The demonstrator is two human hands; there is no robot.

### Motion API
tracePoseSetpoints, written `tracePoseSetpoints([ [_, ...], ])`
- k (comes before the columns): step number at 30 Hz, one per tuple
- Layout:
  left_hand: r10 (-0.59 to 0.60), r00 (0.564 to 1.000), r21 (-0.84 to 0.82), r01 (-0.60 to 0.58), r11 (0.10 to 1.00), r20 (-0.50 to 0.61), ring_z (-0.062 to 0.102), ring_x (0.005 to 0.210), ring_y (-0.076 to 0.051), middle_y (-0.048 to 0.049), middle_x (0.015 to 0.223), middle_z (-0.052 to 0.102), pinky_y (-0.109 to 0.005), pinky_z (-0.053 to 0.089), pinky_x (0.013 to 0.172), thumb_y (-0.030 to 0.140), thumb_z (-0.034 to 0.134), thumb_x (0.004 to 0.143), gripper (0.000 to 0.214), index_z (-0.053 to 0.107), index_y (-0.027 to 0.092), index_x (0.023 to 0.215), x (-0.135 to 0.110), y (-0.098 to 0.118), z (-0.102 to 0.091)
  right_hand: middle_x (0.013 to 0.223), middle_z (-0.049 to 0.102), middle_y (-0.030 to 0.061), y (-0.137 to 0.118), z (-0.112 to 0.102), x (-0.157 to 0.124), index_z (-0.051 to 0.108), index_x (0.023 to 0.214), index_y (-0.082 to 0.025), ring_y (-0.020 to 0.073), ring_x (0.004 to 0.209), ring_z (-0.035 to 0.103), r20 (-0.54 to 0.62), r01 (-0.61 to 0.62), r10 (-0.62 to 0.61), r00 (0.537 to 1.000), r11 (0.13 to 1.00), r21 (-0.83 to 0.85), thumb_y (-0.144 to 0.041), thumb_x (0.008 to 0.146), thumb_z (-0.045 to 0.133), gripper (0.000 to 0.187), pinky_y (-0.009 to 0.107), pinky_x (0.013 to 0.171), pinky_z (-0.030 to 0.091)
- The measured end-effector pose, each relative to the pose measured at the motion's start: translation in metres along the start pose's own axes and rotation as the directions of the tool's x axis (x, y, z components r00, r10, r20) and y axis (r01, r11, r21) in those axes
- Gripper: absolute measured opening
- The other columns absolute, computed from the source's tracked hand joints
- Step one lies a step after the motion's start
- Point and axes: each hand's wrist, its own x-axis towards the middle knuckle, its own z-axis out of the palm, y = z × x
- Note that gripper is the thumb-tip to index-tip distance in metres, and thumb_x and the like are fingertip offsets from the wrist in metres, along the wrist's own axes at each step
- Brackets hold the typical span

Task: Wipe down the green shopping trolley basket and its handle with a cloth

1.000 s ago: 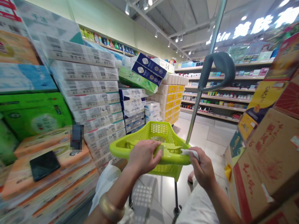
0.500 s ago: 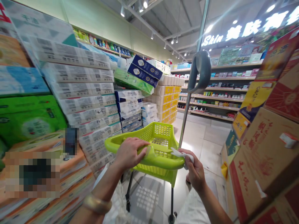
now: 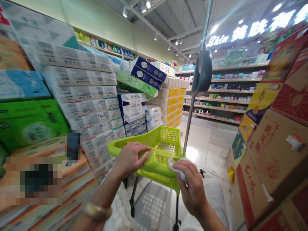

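A lime-green plastic shopping cart with perforated basket walls stands in front of me. My left hand grips its thick handle rim, the thumb resting on top and the fingers curled over the far side. In my right hand is a crumpled white tissue, pressed against the right part of the handle. A metal pole with a grey loop grip rises from the cart's right side.
Stacked white tissue packs line the left, close to the cart. Cardboard cartons are piled on the right. Further back are yellow-and-white packs and product shelves, with tiled floor leading toward them.
My right hand has slid the tissue left along the handle, away from its right corner. My left hand stays on the rim. The pole's loop grip has turned slightly.
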Motion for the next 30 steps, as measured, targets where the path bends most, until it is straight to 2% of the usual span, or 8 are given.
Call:
tracePoseSetpoints([
  [3,-0.009,1.0,0.006,0.009,1.0,-0.002,0.062,0.096,-0.02,0.0004,0.102,0.073,-0.035,0.043,0.086,0.034,0.046,0.086,0.03,0.071,0.03,0.103,-0.001,0.0,0.0,0.109,0.064,0.008,0.013,-0.004,-0.006,0.059,0.112,-0.023,0.0214,0.108,0.059,-0.011,0.01,-0.009,1.0,1.0,0.029,-0.019,0.091,0.047,0.025,0.042,0.093,0.049],
  [6,-0.045,0.999,0.023,0.045,0.999,-0.01,0.062,0.095,-0.02,0.0011,0.101,0.073,-0.035,0.044,0.086,0.034,0.046,0.085,0.03,0.071,0.031,0.101,-0.001,0.003,0.003,0.111,0.064,0.0097,0.025,-0.002,-0.013,0.06,0.111,-0.021,0.0225,0.106,0.061,-0.14,-0.122,0.126,0.982,0.992,0.036,-0.025,0.095,0.04,0.026,0.042,0.09,0.05],
  [9,-0.1,0.994,0.034,0.101,0.994,-0.036,0.062,0.093,-0.02,0.0007,0.099,0.074,-0.035,0.044,0.087,0.034,0.047,0.084,0.03,0.072,0.03,0.1,0.001,0.01,0.008,0.11,0.065,0.0094,0.017,0.003,-0.011,0.06,0.11,-0.02,0.0231,0.105,0.06,-0.214,-0.226,0.209,0.954,0.972,-0.061,-0.028,0.095,0.04,0.026,0.042,0.09,0.049],
  [14,-0.15,0.988,0.055,0.152,0.987,-0.043,0.062,0.093,-0.02,0.001,0.099,0.073,-0.036,0.044,0.089,0.032,0.047,0.084,0.03,0.072,0.03,0.101,0.004,0.024,0.013,0.104,0.068,0.0065,-0.017,0.016,0.01,0.063,0.107,-0.022,0.0222,0.098,0.059,-0.077,-0.131,0.112,0.991,0.94,-0.316,-0.018,0.091,0.045,0.025,0.041,0.092,0.043],
  [17,-0.154,0.986,0.072,0.158,0.985,-0.059,0.062,0.093,-0.021,0.0003,0.099,0.073,-0.038,0.044,0.089,0.031,0.046,0.085,0.03,0.072,0.029,0.1,0.004,0.029,0.014,0.106,0.068,0.0068,-0.021,0.018,0.015,0.062,0.112,-0.022,0.0222,0.098,0.06,-0.023,-0.059,0.055,0.998,0.93,-0.362,-0.014,0.089,0.044,0.031,0.041,0.093,0.042],
  [20,-0.143,0.987,0.071,0.148,0.986,-0.078,0.062,0.094,-0.022,-0.0012,0.1,0.073,-0.039,0.044,0.088,0.031,0.047,0.086,0.029,0.072,0.028,0.1,0.004,0.035,0.016,0.106,0.068,0.0069,-0.009,0.011,0.011,0.061,0.113,-0.022,0.0217,0.098,0.06,-0.048,-0.06,0.046,0.998,0.932,-0.358,-0.016,0.09,0.044,0.029,0.041,0.093,0.042],
  [25,-0.183,0.977,0.085,0.192,0.978,-0.106,0.064,0.092,-0.023,-0.0034,0.098,0.073,-0.04,0.044,0.087,0.029,0.045,0.087,0.029,0.07,0.027,0.102,0.005,0.057,0.026,0.102,0.068,0.0082,0.006,0.004,0.01,0.062,0.106,-0.02,0.0229,0.098,0.059,-0.2,-0.181,0.112,0.973,0.91,-0.373,-0.023,0.094,0.043,0.023,0.044,0.096,0.039],
  [30,-0.255,0.956,-0.071,0.247,0.966,-0.147,0.063,0.101,-0.022,-0.004,0.111,0.07,-0.039,0.043,0.094,0.02,0.042,0.085,0.038,0.059,0.024,0.119,0.012,0.072,0.037,0.113,0.067,0.0092,-0.006,0.026,0.019,0.062,0.112,-0.018,0.0238,0.105,0.058,-0.108,-0.151,0.115,0.987,0.888,-0.433,-0.022,0.093,0.044,0.026,0.044,0.101,0.035],
])
